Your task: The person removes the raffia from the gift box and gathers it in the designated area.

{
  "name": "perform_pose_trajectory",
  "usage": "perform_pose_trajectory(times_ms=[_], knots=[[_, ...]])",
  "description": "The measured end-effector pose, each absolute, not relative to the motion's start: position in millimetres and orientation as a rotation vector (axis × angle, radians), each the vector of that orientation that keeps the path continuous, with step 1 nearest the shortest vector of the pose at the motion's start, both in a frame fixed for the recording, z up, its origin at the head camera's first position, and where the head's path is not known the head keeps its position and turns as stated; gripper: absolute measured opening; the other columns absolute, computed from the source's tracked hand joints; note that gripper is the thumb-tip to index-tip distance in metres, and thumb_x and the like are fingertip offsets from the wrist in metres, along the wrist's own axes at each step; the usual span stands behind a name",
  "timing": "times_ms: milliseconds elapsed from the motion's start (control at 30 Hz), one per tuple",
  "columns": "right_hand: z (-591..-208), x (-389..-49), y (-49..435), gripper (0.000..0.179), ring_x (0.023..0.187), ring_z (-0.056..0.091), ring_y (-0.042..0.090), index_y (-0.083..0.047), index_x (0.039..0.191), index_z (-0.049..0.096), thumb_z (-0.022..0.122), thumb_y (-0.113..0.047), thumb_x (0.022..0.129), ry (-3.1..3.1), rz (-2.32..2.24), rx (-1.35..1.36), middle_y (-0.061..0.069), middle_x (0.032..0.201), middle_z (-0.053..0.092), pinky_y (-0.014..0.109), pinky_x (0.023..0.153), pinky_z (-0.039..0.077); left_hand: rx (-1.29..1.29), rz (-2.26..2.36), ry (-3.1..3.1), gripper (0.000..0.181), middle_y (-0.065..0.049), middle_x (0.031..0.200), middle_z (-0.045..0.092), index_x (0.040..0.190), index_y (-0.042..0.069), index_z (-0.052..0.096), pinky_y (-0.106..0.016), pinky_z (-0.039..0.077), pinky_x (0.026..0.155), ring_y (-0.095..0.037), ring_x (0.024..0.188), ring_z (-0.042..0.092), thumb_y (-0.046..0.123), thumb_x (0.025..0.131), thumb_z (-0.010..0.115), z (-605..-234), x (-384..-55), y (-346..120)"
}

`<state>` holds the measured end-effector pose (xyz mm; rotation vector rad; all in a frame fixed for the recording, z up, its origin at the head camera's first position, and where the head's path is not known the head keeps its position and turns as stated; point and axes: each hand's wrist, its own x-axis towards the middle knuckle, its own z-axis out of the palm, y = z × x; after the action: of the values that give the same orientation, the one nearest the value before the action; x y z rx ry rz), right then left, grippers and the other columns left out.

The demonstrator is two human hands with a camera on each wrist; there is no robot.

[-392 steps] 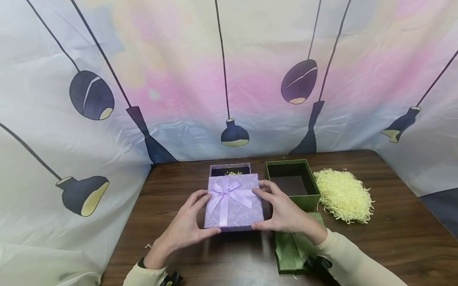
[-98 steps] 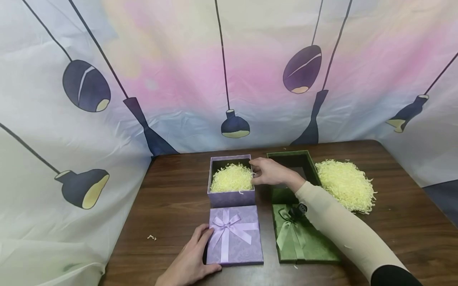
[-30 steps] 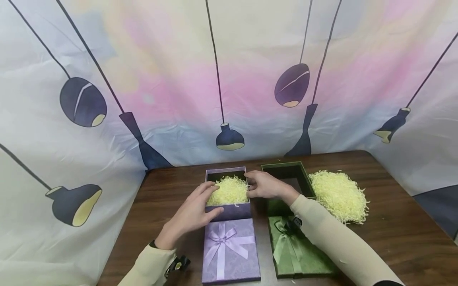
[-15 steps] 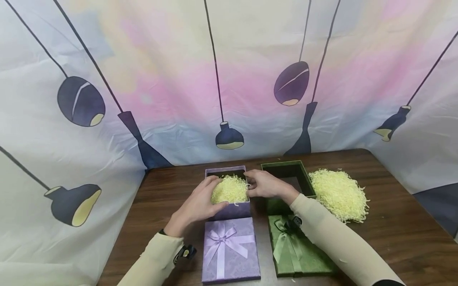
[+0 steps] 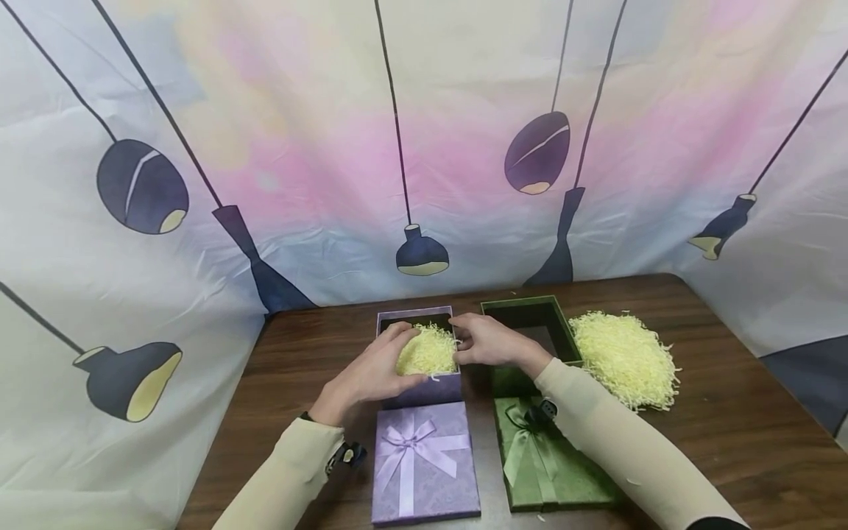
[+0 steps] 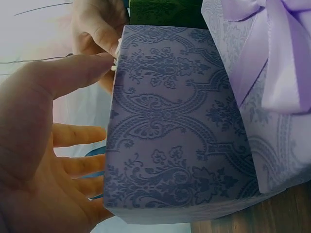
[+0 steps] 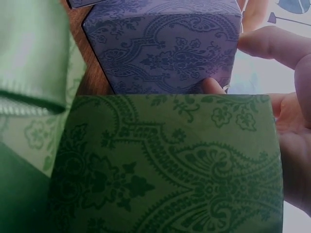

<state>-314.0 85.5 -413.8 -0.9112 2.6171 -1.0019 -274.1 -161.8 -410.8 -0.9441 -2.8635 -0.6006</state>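
Note:
A purple patterned box [image 5: 424, 390] stands on the table with pale yellow shredded paper [image 5: 430, 350] inside. My left hand [image 5: 377, 368] reaches over its left side; the fingers lie at the shreds and the thumb is near the front rim. In the left wrist view the left fingers [image 6: 80, 165] look spread and fairly straight. At the right wall my right hand [image 5: 493, 340] holds the box, fingers bent at the rim. One right fingertip [image 7: 213, 86] shows against the outer wall. The tips inside the box are partly hidden.
The purple lid [image 5: 424, 471] with its ribbon bow lies in front of its box. A green box [image 5: 510, 379] stands open on the right, its bowed green lid [image 5: 556, 471] before it. A heap of shredded paper [image 5: 623, 361] sits farther right. A printed curtain hangs behind.
The purple lid went from both hands to the table, and shredded paper filled the purple box. My left hand left the lid and moved over the shreds, rightward. The right hand stays at the box.

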Motion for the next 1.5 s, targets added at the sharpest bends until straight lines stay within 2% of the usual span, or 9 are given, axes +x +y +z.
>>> perform_pose_trajectory(times_ms=[333,667,800,1200,1500], knots=[[-413.4,-314.1,85.3,0.075,0.098,0.071,0.019,0.009,0.143,0.04,0.071,-0.016,0.079,2.603,-1.011,-0.891,0.023,0.144,0.047,0.03,0.086,0.056,-0.973,-0.558,-2.952,0.086,-0.019,0.145,0.042,0.143,0.0,0.043,-0.046,0.04,0.109,-0.034,0.133,0.043,0.046,0.078,0.077,-410.9,-278.6,-160.2],[-416.3,-315.7,86.2,0.075,0.099,0.07,0.019,0.007,0.144,0.04,0.07,-0.018,0.08,2.616,-0.989,-0.883,0.021,0.145,0.046,0.03,0.087,0.056,-1.001,-0.458,-3.117,0.099,-0.029,0.151,0.032,0.148,-0.005,0.033,-0.048,0.032,0.115,-0.041,0.141,0.032,0.049,0.077,0.077,-406.7,-286.1,-151.8],[-417.0,-316.3,86.1,0.075,0.1,0.07,0.02,0.007,0.144,0.04,0.071,-0.018,0.081,2.613,-0.991,-0.885,0.022,0.145,0.046,0.03,0.088,0.056,-1.024,-0.451,-3.157,0.101,-0.03,0.152,0.029,0.149,-0.004,0.032,-0.049,0.03,0.115,-0.041,0.142,0.03,0.05,0.077,0.077,-404.4,-287.7,-150.9],[-415.4,-315.9,88.1,0.075,0.098,0.071,0.019,0.007,0.144,0.04,0.071,-0.018,0.081,2.609,-0.981,-0.9,0.022,0.145,0.046,0.03,0.087,0.056,-1.036,-0.545,-3.072,0.086,-0.023,0.146,0.042,0.143,-0.005,0.041,-0.046,0.037,0.112,-0.035,0.134,0.043,0.049,0.083,0.072,-402.6,-299.3,-156.8],[-414.2,-315.1,87.0,0.075,0.1,0.07,0.02,0.007,0.144,0.04,0.071,-0.017,0.081,2.597,-0.999,-0.897,0.022,0.145,0.046,0.03,0.086,0.056,-1.029,-0.489,-3.1,0.085,-0.025,0.146,0.042,0.144,-0.006,0.04,-0.045,0.035,0.113,-0.036,0.135,0.042,0.045,0.084,0.072,-407.8,-305.8,-152.8]])
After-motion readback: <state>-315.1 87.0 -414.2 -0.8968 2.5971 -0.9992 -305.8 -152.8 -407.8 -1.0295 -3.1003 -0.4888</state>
